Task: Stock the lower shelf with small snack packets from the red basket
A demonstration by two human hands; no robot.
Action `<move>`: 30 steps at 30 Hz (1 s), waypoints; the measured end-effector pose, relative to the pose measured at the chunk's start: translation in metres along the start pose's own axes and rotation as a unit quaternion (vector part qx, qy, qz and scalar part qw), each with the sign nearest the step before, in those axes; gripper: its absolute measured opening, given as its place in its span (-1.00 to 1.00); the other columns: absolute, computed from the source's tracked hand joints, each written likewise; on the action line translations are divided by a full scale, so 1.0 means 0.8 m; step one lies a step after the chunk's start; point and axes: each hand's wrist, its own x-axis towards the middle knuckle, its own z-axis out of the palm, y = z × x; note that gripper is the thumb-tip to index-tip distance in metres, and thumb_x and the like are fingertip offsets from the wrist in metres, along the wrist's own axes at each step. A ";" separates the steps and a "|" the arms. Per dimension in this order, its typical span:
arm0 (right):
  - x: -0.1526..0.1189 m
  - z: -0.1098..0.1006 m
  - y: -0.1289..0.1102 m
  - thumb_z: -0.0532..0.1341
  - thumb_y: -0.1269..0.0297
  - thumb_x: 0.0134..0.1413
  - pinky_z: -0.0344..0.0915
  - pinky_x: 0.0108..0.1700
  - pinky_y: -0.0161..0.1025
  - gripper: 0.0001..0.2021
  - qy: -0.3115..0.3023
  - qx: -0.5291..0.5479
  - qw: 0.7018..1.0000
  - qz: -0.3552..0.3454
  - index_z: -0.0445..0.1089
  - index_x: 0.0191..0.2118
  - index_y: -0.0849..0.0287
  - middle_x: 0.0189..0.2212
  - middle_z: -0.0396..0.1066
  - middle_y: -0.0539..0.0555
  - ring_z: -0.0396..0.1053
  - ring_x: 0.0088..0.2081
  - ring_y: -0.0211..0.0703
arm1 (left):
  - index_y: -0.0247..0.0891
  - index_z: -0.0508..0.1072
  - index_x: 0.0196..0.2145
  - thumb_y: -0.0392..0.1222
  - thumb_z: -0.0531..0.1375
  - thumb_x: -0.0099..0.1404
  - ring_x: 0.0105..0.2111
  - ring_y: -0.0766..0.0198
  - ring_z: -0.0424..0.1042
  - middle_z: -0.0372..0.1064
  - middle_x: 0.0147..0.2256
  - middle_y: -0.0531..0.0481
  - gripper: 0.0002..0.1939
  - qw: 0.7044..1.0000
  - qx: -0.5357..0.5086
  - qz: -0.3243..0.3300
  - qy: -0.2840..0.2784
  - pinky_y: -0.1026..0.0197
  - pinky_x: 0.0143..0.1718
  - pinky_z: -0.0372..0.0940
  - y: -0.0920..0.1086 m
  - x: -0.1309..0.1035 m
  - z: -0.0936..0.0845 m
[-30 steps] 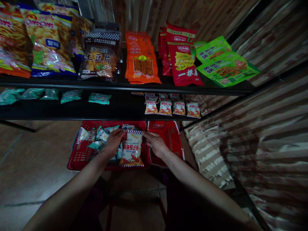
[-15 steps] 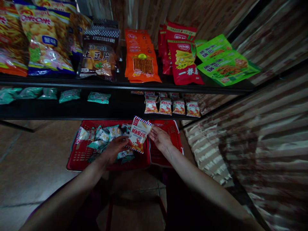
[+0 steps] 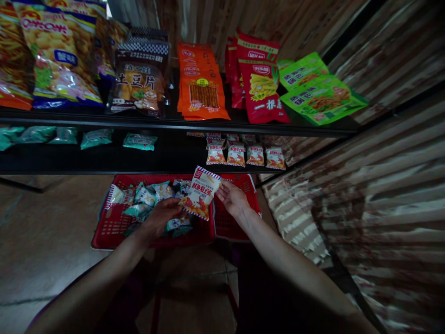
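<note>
Grip of left hand point(image 3: 162, 216) and right hand point(image 3: 232, 198) pinching snack packet point(image 3: 201, 192), basket point(image 3: 110, 227) beneath partly hidden

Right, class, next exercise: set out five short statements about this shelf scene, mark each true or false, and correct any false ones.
1. The left hand and right hand hold one striped-edge bag. True.
2. The striped-edge bag is lying on the lower shelf. False: it is held in both hands.
3. The red pouches are between the orange pouches and the green pouches. True.
4. The orange pouches are below the striped-edge bag in the picture. False: they are above it.
5. The left red basket contains several packets. True.
</note>
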 end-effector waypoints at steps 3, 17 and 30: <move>0.002 -0.002 -0.005 0.26 0.39 -0.05 0.37 -0.27 -0.40 -0.92 -0.002 0.008 1.000 0.015 0.35 -0.47 0.10 -0.53 0.44 -0.07 0.40 -0.43 -0.36 | -0.29 0.50 -0.48 -0.29 0.35 -0.13 -0.45 0.24 0.45 0.49 -0.45 -0.04 -0.83 0.999 0.018 0.021 0.019 0.17 -0.30 0.35 0.004 -0.002 0.005; -0.002 -0.001 -0.016 0.12 0.47 0.10 0.35 -0.46 -0.46 -0.82 0.011 0.063 0.997 0.047 0.35 -0.49 0.18 -0.60 0.45 -0.03 0.40 -0.52 -0.36 | -0.30 0.49 -0.44 -0.21 0.33 -0.11 -0.49 0.32 0.42 0.47 -0.49 0.02 -0.79 0.998 0.005 0.059 0.006 0.23 -0.35 0.32 0.006 -0.006 0.019; 0.000 -0.001 -0.012 0.15 0.48 0.09 0.34 -0.51 -0.48 -0.82 0.021 0.051 0.998 0.032 0.34 -0.50 0.19 -0.64 0.41 -0.06 0.36 -0.59 -0.40 | -0.31 0.47 -0.49 -0.24 0.38 -0.19 -0.53 0.32 0.41 0.46 -0.51 0.01 -0.76 0.997 -0.069 0.041 -0.015 0.25 -0.42 0.31 0.008 -0.009 0.018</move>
